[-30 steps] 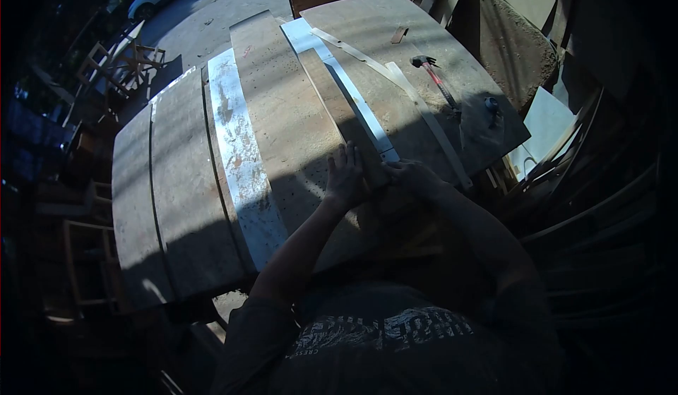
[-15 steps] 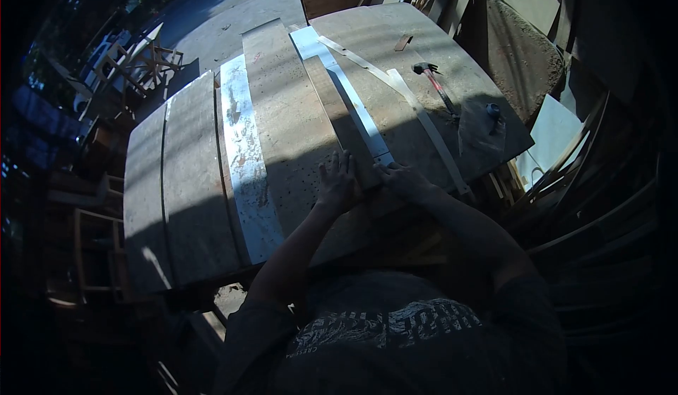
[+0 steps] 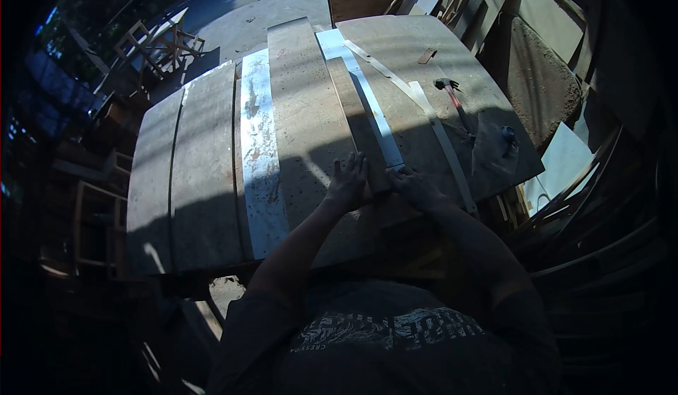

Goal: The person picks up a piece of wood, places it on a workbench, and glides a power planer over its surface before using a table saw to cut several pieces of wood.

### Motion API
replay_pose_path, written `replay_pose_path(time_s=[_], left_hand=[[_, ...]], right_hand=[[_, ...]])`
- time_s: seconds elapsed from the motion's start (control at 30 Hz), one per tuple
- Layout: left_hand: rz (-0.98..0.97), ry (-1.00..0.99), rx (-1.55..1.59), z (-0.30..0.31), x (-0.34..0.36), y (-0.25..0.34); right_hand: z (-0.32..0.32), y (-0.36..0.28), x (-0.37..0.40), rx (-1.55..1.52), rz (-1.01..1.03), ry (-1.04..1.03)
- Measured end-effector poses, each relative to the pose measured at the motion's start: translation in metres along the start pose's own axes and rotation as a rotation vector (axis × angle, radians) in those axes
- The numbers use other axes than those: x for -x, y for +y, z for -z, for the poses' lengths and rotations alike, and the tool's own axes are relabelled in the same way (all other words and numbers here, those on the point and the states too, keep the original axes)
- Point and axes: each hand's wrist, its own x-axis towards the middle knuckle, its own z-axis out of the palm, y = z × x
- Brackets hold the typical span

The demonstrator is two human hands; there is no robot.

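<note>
Narrow board (image 3: 355, 120) lies flat on the workbench (image 3: 201, 169), its long axis running straight away from me, from the near edge, where both hands meet it, toward the far end of the bench. The rest of its length stretches out beyond the fingertips.

My left hand (image 3: 347, 183) lies palm down with the fingers spread, resting on the board's left edge and closed round nothing. My right hand (image 3: 418, 189) comes in from the other side, its fingers pointing at the near end of the board and at the pale strip (image 3: 374, 112) that lies touching the board's right side and parallel to it. Both hands look equally close to the board's near end.

That whole corner sits in my own shadow, so I cannot tell whether the right fingers pinch the board, press on the pale strip or only rest there. The board's near end is also covered by the two hands.

Further right a thin slat (image 3: 438, 134) runs along the bench, with a hammer (image 3: 452, 97) just beyond it, well apart from both hands. A white-painted plank (image 3: 260, 155) lies to the left.
</note>
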Motion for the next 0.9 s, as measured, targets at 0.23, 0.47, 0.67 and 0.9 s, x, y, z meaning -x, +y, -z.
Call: replay_pose_path(time_s=[0.23,0.47,0.67,0.9], left_hand=[[0.005,0.012,-0.028,-0.007,-0.011,-0.008],[-0.008,0.059,-0.031,-0.006,-0.016,-0.015],[-0.045,0.074,-0.030,0.000,-0.021,-0.020],[-0.029,0.034,-0.011,0.001,-0.030,-0.026]], right_hand=[[-0.014,0.010,-0.011,0.014,0.012,0.070],[-0.008,0.014,-0.020,0.044,0.016,0.005],[0.005,0.012,-0.027,0.097,0.017,-0.026],[-0.002,0.019,-0.037,0.093,-0.010,-0.034]])
